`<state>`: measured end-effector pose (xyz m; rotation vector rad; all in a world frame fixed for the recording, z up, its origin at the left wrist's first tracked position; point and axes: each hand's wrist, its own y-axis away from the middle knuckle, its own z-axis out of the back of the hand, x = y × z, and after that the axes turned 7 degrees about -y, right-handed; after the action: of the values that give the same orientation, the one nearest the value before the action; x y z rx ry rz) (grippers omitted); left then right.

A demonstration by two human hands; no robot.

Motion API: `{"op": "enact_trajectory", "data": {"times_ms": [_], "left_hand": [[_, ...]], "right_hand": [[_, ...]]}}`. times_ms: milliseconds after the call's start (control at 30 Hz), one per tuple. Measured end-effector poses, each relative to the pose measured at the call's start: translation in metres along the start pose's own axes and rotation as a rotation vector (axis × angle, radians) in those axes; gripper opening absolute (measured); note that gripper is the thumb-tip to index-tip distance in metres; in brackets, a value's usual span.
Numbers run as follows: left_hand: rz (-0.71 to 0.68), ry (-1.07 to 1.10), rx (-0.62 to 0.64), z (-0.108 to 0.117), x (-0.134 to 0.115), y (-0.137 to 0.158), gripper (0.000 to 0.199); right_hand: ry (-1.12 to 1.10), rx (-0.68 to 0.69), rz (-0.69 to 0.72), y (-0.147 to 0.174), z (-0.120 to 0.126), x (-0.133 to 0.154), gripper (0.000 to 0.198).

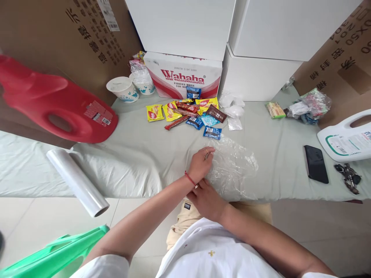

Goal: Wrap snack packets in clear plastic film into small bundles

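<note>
Grip in the left hand (202,163) looks loosely curled, its fingers at the near-left side of a clear plastic sheet (233,166), but whether anything is pinched between them can't be made out. The right hand (210,200) lies just below, its fingers against the left wrist by a red bracelet (189,178) — how firmly they close there is hidden too. Crinkled and spread out, the clear plastic sheet lies on the cloth-covered surface (278,154), mostly right of the left hand; whether it is a bag can't be told. Beyond it is a loose heap of snack packets (189,111), with a blue packet (212,133) by the sheet's far edge and a Wahaha carton (182,75) standing behind. From this, the step in hand seems to be a pause, or some adjustment at the wrist, beside the laid-out plastic. A next move with the sheet would probably call for parting the hands, then finding a free edge — hard to pick out in such thin, see-through stuff — and lifting it lightly. Any reach for a packet would need to clear the plastic without dragging it.
</note>
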<state>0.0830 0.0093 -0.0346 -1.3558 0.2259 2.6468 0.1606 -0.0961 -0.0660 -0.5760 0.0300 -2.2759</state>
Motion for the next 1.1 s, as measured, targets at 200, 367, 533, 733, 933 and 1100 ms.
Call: {"op": "enact_trajectory", "data": {"times_ms": [200, 367, 533, 733, 933, 1100], "left_hand": [[-0.275, -0.514, 0.028, -0.012, 0.024, -0.004, 0.044], [-0.232, -0.764, -0.034, -0.016, 0.024, 0.010, 0.053], [-0.139, -0.814, -0.107, -0.020, 0.023, 0.017, 0.055], [-0.099, -0.837, -0.123, -0.016, 0.027, 0.032, 0.056], [-0.077, -0.829, -0.120, -0.008, 0.029, 0.033, 0.056], [-0.069, -0.791, -0.111, 0.004, 0.034, 0.029, 0.055]], "right_hand": [[-0.261, -0.262, 0.016, 0.053, 0.045, 0.013, 0.028], [-0.316, -0.815, -0.805, 0.115, 0.086, -0.010, 0.021], [-0.707, -0.555, -1.288, 0.114, 0.086, -0.044, 0.055], [-1.260, -0.576, -1.296, 0.073, 0.085, -0.052, 0.078], [-1.263, -0.522, -1.233, 0.073, 0.088, -0.060, 0.079], [-0.978, -0.551, -1.148, 0.104, 0.082, -0.065, 0.059]]}}
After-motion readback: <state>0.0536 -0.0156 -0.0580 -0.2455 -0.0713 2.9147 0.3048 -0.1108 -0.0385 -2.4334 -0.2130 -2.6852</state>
